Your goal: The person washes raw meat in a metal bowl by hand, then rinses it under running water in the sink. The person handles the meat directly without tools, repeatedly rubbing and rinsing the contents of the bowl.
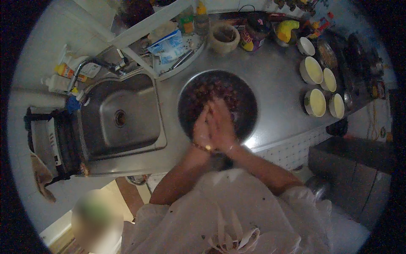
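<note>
A wide, round metal bowl (pixel 250 111) stands on the steel counter in front of me. Dark reddish pieces of food (pixel 211 89) lie in its upper part, too blurred to name. Over the bowl's near half, my left hand (pixel 202 128) and my right hand (pixel 222 123) are pressed together, palms facing and fingers pointing away from me. Both are blurred. Whether something small lies between the palms is hidden. A bracelet with a gold-coloured piece circles my left wrist.
Left of the bowl is a steel sink (pixel 133 117) with a faucet (pixel 85 62). Several small bowls with pale yellow contents (pixel 315 102) stand at the right. Behind are a stone mortar (pixel 224 39), a dark-lidded jar (pixel 252 35) and a blue-white packet (pixel 168 47) on a corner shelf.
</note>
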